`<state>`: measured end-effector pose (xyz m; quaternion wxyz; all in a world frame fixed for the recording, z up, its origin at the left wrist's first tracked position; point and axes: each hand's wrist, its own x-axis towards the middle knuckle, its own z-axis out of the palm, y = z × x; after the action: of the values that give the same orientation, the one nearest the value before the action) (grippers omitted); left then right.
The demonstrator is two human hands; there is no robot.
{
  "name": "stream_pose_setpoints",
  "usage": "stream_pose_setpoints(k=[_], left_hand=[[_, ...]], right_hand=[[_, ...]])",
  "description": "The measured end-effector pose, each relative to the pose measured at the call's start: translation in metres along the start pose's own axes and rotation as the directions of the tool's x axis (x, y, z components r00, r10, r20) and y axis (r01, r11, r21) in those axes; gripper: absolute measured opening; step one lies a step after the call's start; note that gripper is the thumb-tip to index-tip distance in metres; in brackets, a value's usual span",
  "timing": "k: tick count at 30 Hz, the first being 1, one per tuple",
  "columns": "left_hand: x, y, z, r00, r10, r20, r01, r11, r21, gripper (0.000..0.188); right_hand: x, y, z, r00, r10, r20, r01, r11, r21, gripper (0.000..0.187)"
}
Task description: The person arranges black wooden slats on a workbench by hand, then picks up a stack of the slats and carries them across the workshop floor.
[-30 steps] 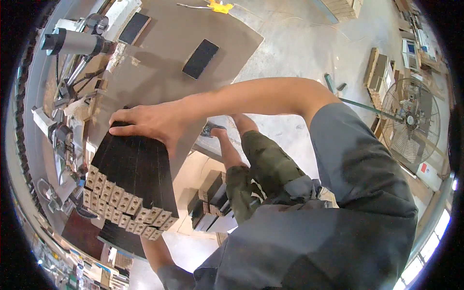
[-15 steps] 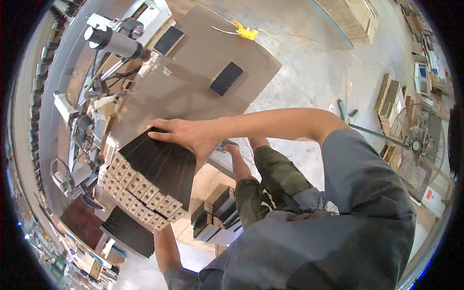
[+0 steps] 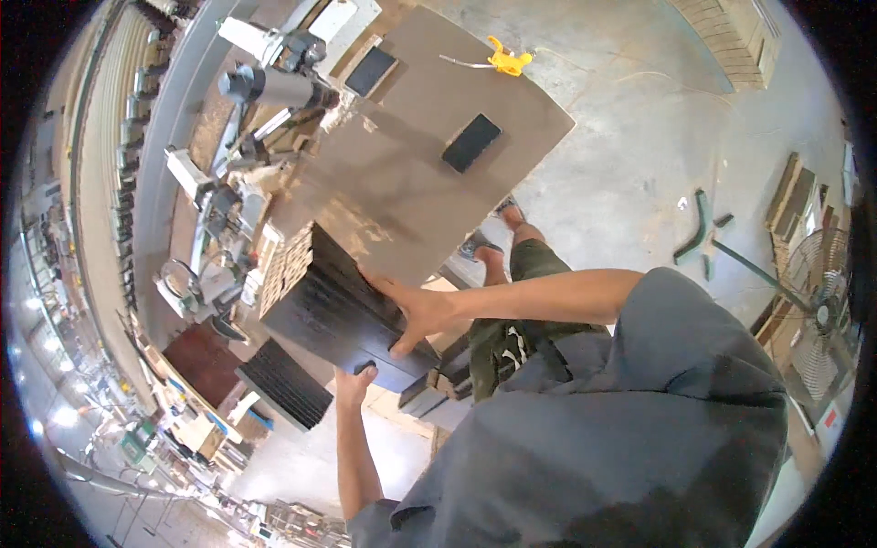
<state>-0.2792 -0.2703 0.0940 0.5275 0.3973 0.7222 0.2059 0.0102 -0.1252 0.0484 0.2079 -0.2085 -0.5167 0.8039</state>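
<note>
Between my hands is a bundle of dark wooden blocks [image 3: 320, 320], tightly stacked together, with pale, hole-drilled ends facing the far left. My right hand [image 3: 422, 312] presses on its right side, thumb and fingers spread across the dark faces. Against the near lower side, my left hand [image 3: 353, 382] grips the bundle, thumb showing on the edge and the other fingers hidden. The bundle is tilted at the near edge of a brown worktable [image 3: 411, 91]. Below my right hand, more dark blocks [image 3: 434, 388] lie stacked.
One dark block [image 3: 471, 142] lies on the worktable, and another [image 3: 371, 71] sits near the machine [image 3: 274, 87]. A yellow air gun [image 3: 508, 60] rests at the table's far edge. Another dark stack [image 3: 285, 384] stands at left. A fan [image 3: 822, 315] is at far right.
The bundle has turned so its drilled ends face away to the left and its long dark side faces me. My right hand has shifted down its side; my left thumb has come into view.
</note>
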Motion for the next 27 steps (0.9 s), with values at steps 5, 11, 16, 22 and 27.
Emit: stream_pose_setpoints(k=[5,11,16,22,27], left_hand=[[0.030,0.088,-0.005,0.984,-0.090,0.151,0.131,0.949,-0.286,0.098],[0.063,0.238,-0.031,0.771,-0.582,0.258,0.583,0.809,0.080,0.092],[0.140,0.319,-0.001,0.426,-0.884,0.193,0.743,0.463,0.483,0.079],[0.221,0.301,0.040,0.218,-0.959,0.180,0.761,0.283,0.584,0.091],[0.201,0.332,0.041,0.372,-0.922,0.103,0.676,0.346,0.650,0.086]], right_hand=[[-0.004,-0.019,-0.001,0.992,0.115,-0.050,-0.089,0.929,0.360,0.154],[-0.004,-0.066,0.035,0.975,0.203,-0.089,-0.022,0.488,0.872,0.142],[0.006,-0.092,0.057,0.899,0.437,0.017,0.003,-0.045,0.999,0.114],[0.012,-0.065,0.026,0.918,0.374,0.128,-0.021,-0.277,0.961,0.120],[0.012,-0.087,0.026,0.909,0.363,0.205,-0.054,-0.387,0.921,0.122]])
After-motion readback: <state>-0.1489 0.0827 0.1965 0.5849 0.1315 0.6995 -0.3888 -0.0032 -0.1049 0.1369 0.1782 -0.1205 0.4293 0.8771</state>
